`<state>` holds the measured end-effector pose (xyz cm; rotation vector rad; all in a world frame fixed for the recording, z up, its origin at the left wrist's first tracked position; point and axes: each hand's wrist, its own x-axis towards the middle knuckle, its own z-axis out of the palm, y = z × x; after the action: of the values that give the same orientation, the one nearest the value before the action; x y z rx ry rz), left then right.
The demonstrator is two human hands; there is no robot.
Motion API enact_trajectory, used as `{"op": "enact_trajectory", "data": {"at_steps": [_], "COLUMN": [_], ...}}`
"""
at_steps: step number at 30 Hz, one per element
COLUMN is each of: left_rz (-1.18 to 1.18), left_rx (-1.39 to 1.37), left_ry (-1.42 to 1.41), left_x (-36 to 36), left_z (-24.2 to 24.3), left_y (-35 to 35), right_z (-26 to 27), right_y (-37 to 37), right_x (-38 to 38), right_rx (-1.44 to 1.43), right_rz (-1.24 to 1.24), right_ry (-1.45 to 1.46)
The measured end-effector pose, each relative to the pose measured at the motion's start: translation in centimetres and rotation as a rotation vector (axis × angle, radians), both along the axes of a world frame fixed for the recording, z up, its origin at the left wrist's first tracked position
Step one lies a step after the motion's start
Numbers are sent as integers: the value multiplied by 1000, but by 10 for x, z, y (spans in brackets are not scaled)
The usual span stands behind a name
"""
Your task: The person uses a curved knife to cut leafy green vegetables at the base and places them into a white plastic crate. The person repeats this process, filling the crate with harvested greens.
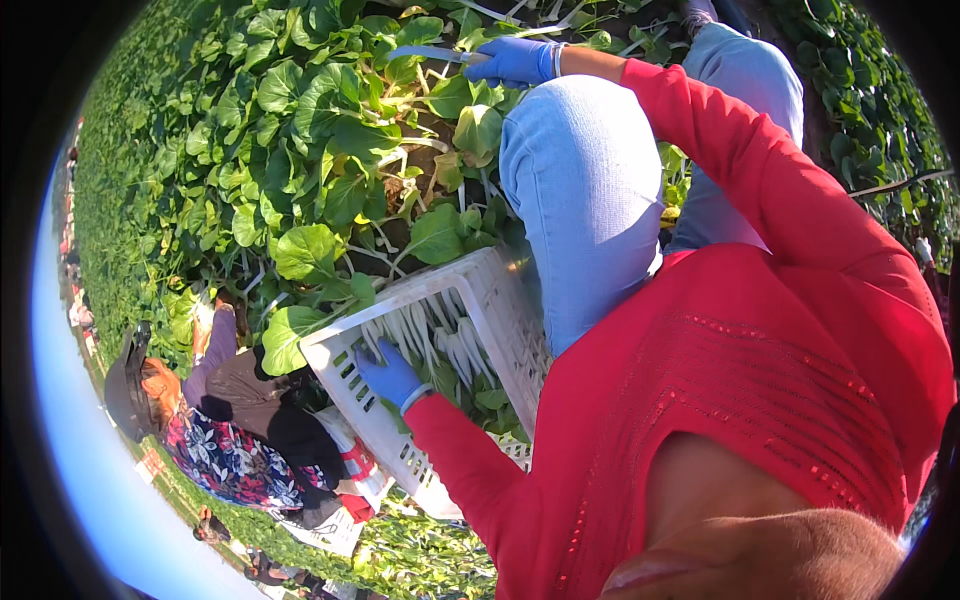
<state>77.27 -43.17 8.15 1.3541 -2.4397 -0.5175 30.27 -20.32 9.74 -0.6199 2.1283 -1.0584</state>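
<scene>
My right hand (517,63), in a blue glove, is closed round the handle of a knife (429,53) at the upper middle, above leafy greens (435,97) growing from the soil. Its pale blade points left. My left hand (390,379), also blue-gloved, is inside a white plastic crate (386,298), fingers spread beside the pale stalks of cut greens (420,330). The stalks lie side by side, with green leaves lower in the crate. My fingertips seem to touch the nearest stalks.
Just left of the crate, a co-worker (240,450) in a floral top and dark cap bends over the plants. Another white crate (330,531) stands behind them. My bent knee (585,150) is between my hands. Dense greens cover the field; more people appear farther off.
</scene>
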Motion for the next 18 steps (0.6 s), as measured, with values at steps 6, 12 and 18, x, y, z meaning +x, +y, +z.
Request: {"op": "enact_trajectory", "data": {"at_steps": [6, 12, 18], "left_rz": [-445, -827, -1390], "left_rx": [-576, -304, 91], "left_ry": [196, 396, 4], "left_x": [-113, -292, -416], "left_z": [122, 137, 27], "left_y": [14, 39, 53], "right_z": [-79, -144, -141], "right_y": [-14, -70, -21], "right_x": [-6, 34, 47], "right_rx": [150, 370, 106], "right_rz": [166, 457, 559], "right_ry": [74, 65, -179]}}
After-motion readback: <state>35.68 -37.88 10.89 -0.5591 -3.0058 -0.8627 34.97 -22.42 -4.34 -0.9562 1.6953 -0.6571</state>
